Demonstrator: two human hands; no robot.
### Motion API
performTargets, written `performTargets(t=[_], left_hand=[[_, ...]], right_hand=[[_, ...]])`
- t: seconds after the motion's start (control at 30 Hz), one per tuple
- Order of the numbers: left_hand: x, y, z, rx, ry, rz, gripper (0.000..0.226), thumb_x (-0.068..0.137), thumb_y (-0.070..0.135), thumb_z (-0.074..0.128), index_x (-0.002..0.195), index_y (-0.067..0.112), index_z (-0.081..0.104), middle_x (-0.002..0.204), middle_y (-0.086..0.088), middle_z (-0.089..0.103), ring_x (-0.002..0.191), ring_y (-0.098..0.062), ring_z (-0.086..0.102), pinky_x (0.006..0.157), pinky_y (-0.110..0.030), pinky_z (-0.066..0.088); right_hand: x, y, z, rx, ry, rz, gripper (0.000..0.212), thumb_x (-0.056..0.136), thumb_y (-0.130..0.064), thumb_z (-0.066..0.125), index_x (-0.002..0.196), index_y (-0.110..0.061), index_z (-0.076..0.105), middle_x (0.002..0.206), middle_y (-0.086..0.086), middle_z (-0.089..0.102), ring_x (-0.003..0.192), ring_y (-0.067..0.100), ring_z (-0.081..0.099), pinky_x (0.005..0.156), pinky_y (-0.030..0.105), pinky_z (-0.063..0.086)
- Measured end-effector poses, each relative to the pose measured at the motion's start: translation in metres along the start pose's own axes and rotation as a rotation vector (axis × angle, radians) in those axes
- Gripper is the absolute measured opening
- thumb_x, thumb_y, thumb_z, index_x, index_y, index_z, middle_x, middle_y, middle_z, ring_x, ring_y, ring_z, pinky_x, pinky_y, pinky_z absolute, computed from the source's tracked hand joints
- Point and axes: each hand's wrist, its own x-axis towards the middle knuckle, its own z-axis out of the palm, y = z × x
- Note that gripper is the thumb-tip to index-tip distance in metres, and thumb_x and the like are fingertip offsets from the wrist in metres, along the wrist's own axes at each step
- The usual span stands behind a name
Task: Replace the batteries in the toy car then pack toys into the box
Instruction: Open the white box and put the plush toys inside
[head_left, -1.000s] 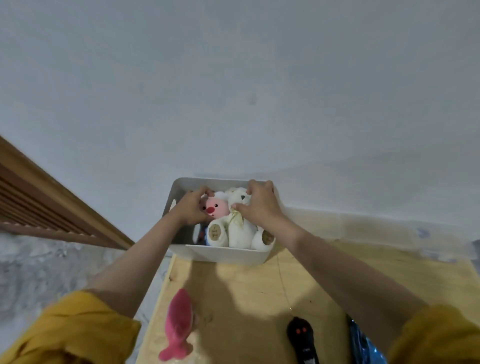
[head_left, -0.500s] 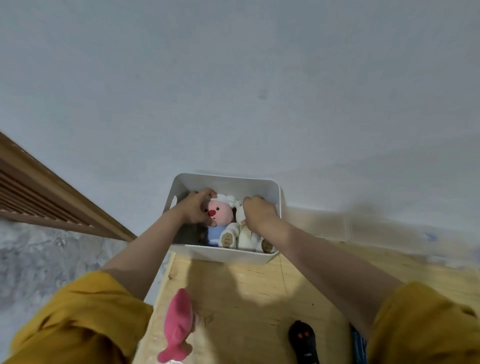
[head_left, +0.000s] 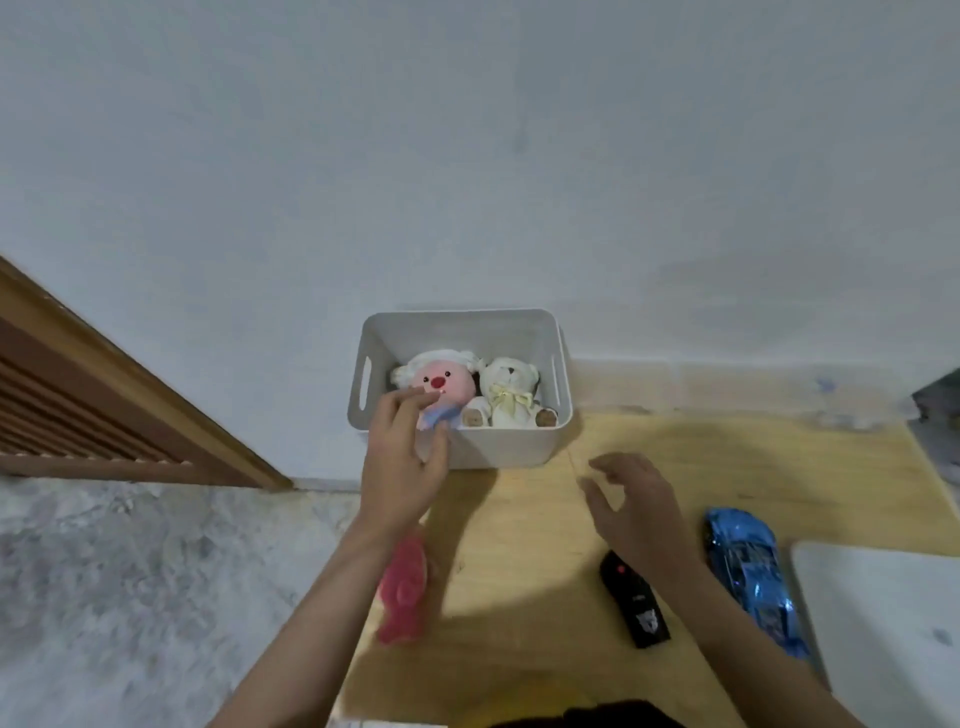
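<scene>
Just in front of the white box, the left hand hangs in the air with its fingers loosely spread and nothing in its grasp, and the right hand hovers over the wooden tabletop with fingers splayed, likewise empty. Half a second ago both hands were down inside the box, on the two plush toys; they have since pulled back out toward the person. The pink-faced plush and the cream teddy bear now sit side by side, touching, upright in the box (which stands at the table's far edge against the wall). Nearer the person, a pink fish toy lies partly under the left forearm, a black remote control lies beneath the right wrist, and the blue toy car rests on the table just right of that arm, outside the box
</scene>
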Motion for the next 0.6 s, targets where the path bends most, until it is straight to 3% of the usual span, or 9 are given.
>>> performTargets(t=[0.07, 0.13, 0.23, 0.33, 0.5, 0.6], left_hand=[[-0.037, -0.005, -0.001, 0.019, 0.061, -0.036, 0.027, 0.085, 0.013, 0.062, 0.111, 0.006, 0.062, 0.114, -0.008, 0.052, 0.110, -0.014, 0.050, 0.096, -0.023, 0.041], [-0.067, -0.018, -0.003, 0.069, 0.002, -0.209, 0.033, 0.084, 0.016, 0.063, 0.117, 0.011, 0.060, 0.120, -0.006, 0.048, 0.112, -0.016, 0.049, 0.092, -0.027, 0.044], [-0.091, -0.038, -0.005, 0.218, -0.325, -0.530, 0.060, 0.082, 0.026, 0.063, 0.138, 0.025, 0.042, 0.131, -0.008, 0.039, 0.112, -0.027, 0.049, 0.084, -0.036, 0.049], [-0.099, -0.046, -0.005, 0.371, -0.585, -0.626, 0.068, 0.083, 0.036, 0.061, 0.143, 0.033, 0.029, 0.128, -0.012, 0.043, 0.111, -0.034, 0.053, 0.086, -0.041, 0.049], [-0.100, -0.052, -0.002, 0.211, -0.569, -0.687, 0.062, 0.079, 0.034, 0.065, 0.136, 0.031, 0.040, 0.114, -0.005, 0.058, 0.098, -0.024, 0.059, 0.074, -0.033, 0.047], [-0.101, -0.051, -0.007, 0.047, -0.529, -0.690, 0.073, 0.074, 0.021, 0.074, 0.139, 0.027, 0.040, 0.121, -0.003, 0.059, 0.108, -0.025, 0.057, 0.082, -0.034, 0.049]], right_hand=[[-0.029, 0.016, 0.006, -0.086, -0.117, 0.143, 0.035, 0.085, -0.025, 0.066, 0.118, -0.019, 0.059, 0.113, 0.002, 0.057, 0.091, 0.017, 0.058, 0.074, 0.023, 0.043], [-0.052, 0.026, 0.014, -0.224, -0.225, 0.237, 0.048, 0.086, -0.031, 0.062, 0.132, -0.024, 0.048, 0.123, 0.003, 0.052, 0.101, 0.020, 0.056, 0.080, 0.028, 0.047], [-0.069, 0.030, 0.026, -0.375, -0.336, 0.346, 0.061, 0.087, -0.033, 0.060, 0.142, -0.028, 0.035, 0.127, 0.004, 0.048, 0.110, 0.023, 0.051, 0.088, 0.031, 0.046], [-0.075, 0.035, 0.036, -0.438, -0.355, 0.430, 0.058, 0.089, -0.032, 0.057, 0.142, -0.025, 0.033, 0.131, 0.009, 0.045, 0.114, 0.027, 0.048, 0.093, 0.034, 0.044], [-0.086, 0.038, 0.041, -0.360, -0.313, 0.505, 0.057, 0.086, -0.032, 0.061, 0.137, -0.024, 0.037, 0.123, 0.013, 0.046, 0.104, 0.031, 0.052, 0.085, 0.038, 0.050], [-0.097, 0.036, 0.037, -0.322, -0.266, 0.494, 0.054, 0.081, -0.031, 0.065, 0.130, -0.024, 0.043, 0.114, 0.011, 0.049, 0.094, 0.028, 0.055, 0.075, 0.034, 0.051]])
